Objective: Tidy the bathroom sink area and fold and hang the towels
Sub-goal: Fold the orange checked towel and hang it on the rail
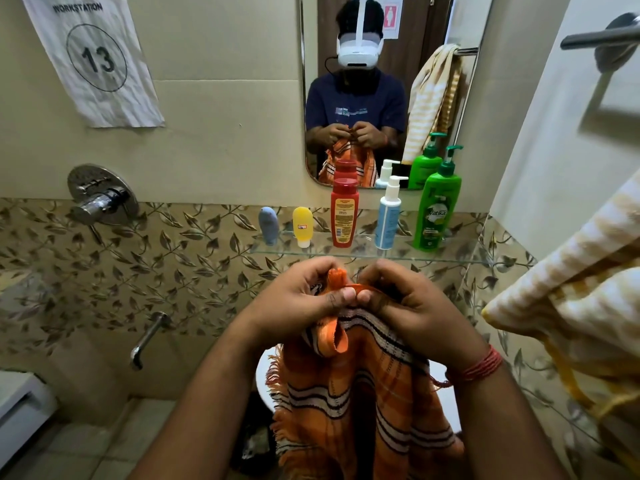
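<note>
An orange towel [360,393] with black and white stripes and a frayed fringe hangs in front of me, above the white sink [265,375]. My left hand [298,299] and my right hand [415,306] pinch its top edge close together, thumbs nearly touching, with a bit of orange cloth sticking up between them. The towel covers most of the sink. A yellow and white striped towel [568,299] hangs at the right.
A glass shelf [460,252] under the mirror [356,88] carries a grey tube [268,225], yellow tube [302,226], red bottle [344,213], blue pump bottle [388,216] and green pump bottle [437,209]. A wall tap [147,339] and mixer [100,197] sit left.
</note>
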The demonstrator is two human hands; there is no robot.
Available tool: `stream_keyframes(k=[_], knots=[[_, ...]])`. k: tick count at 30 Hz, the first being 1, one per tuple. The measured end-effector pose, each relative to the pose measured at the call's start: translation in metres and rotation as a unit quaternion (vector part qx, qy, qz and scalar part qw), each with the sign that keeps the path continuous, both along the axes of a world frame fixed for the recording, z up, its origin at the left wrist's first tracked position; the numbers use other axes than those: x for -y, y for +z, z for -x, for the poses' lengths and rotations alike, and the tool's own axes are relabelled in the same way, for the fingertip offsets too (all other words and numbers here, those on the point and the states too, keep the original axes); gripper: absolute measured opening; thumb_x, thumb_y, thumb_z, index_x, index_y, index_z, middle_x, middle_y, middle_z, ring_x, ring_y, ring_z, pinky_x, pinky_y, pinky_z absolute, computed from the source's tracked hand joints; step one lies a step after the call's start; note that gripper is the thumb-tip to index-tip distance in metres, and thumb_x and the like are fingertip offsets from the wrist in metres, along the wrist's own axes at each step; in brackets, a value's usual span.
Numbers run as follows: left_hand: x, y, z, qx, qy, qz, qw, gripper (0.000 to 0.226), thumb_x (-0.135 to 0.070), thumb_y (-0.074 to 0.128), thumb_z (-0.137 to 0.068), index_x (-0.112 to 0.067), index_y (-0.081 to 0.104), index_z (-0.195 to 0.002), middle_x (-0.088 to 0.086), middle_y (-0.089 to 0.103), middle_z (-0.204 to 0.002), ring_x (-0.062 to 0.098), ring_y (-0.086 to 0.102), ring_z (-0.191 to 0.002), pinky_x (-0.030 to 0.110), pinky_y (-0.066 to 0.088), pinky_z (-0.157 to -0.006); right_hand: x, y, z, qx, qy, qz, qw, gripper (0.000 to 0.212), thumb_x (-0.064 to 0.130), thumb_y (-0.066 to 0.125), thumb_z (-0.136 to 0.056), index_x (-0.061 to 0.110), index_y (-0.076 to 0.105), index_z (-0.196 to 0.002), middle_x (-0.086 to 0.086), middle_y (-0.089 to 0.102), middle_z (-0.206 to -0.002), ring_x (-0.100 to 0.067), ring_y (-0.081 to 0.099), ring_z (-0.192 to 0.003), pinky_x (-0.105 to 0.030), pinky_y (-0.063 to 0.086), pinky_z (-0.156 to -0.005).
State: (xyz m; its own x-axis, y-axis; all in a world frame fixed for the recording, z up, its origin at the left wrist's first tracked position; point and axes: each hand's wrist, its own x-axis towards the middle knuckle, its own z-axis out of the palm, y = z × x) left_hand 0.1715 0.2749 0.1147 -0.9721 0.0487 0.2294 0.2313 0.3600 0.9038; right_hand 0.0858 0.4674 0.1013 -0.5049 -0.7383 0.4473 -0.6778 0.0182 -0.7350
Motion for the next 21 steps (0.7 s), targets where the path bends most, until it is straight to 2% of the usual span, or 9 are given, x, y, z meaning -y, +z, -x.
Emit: stream_keyframes(k=[4, 7, 10, 13, 16, 18, 21], knots=[[-0.001, 0.000, 0.003, 0.010, 0.042, -0.035, 0.998, 0.008, -0.017, 0.066, -0.093, -0.010, 0.062, -0.093, -0.002, 0.064, -0.082, 0.011, 0.065, -0.078, 0.024, 0.052, -0.071, 0.001, -0.007, 0.003, 0.086, 0.030, 0.029, 0.995, 0.016, 0.027, 0.064, -0.093, 0.015, 0.060, -0.102, -0.009, 0.068, -0.093, -0.030, 0.067, -0.091, -0.057, 0.055, -0.082], [0.000, 0.004, 0.004, 0.012, 0.075, -0.060, 0.995, 0.009, -0.018, 0.063, -0.094, -0.011, 0.061, -0.089, 0.003, 0.063, -0.083, 0.016, 0.066, -0.077, 0.029, 0.054, -0.071, -0.001, -0.014, 0.005, 0.135, 0.027, 0.045, 0.990, 0.014, 0.017, 0.062, -0.092, 0.013, 0.057, -0.104, -0.012, 0.066, -0.092, -0.027, 0.064, -0.086, -0.048, 0.053, -0.079], [-0.001, 0.009, 0.006, 0.000, 0.101, -0.047, 0.994, 0.010, -0.016, 0.060, -0.092, -0.014, 0.061, -0.083, 0.004, 0.061, -0.080, 0.018, 0.063, -0.075, 0.035, 0.053, -0.072, 0.001, -0.020, 0.007, 0.134, 0.008, 0.036, 0.990, 0.018, 0.019, 0.062, -0.090, 0.023, 0.055, -0.106, -0.007, 0.067, -0.094, -0.025, 0.064, -0.088, -0.047, 0.053, -0.080], [-0.004, 0.013, 0.007, -0.005, 0.128, -0.006, 0.992, 0.011, -0.019, 0.059, -0.094, -0.012, 0.059, -0.086, 0.009, 0.062, -0.083, 0.024, 0.065, -0.078, 0.045, 0.057, -0.076, 0.005, -0.024, 0.006, 0.101, -0.011, 0.033, 0.994, 0.019, 0.020, 0.063, -0.090, 0.027, 0.056, -0.106, 0.003, 0.067, -0.095, -0.023, 0.066, -0.091, -0.049, 0.055, -0.082], [-0.007, 0.016, 0.007, -0.016, 0.161, 0.045, 0.986, 0.011, -0.023, 0.060, -0.095, -0.014, 0.059, -0.089, 0.013, 0.065, -0.088, 0.028, 0.067, -0.083, 0.051, 0.058, -0.079, 0.008, -0.025, 0.002, 0.087, -0.023, 0.063, 0.994, 0.022, 0.018, 0.064, -0.091, 0.027, 0.057, -0.110, 0.000, 0.064, -0.099, -0.023, 0.066, -0.093, -0.050, 0.056, -0.084], [-0.008, 0.019, 0.007, -0.025, 0.171, 0.085, 0.981, 0.009, -0.023, 0.060, -0.097, -0.015, 0.060, -0.091, 0.010, 0.066, -0.088, 0.024, 0.067, -0.083, 0.046, 0.058, -0.077, 0.012, -0.026, -0.001, 0.083, -0.031, 0.067, 0.994, 0.027, 0.017, 0.064, -0.093, 0.029, 0.057, -0.116, 0.001, 0.066, -0.101, -0.021, 0.068, -0.095, -0.050, 0.056, -0.086], [-0.011, 0.021, 0.005, -0.045, 0.181, 0.117, 0.975, 0.008, -0.021, 0.059, -0.098, -0.015, 0.059, -0.093, 0.003, 0.064, -0.086, 0.012, 0.065, -0.078, 0.028, 0.056, -0.068, 0.018, -0.029, -0.002, 0.092, -0.041, 0.058, 0.993, 0.034, 0.015, 0.064, -0.096, 0.028, 0.053, -0.125, 0.001, 0.072, -0.101, -0.018, 0.071, -0.096, -0.048, 0.058, -0.085]])
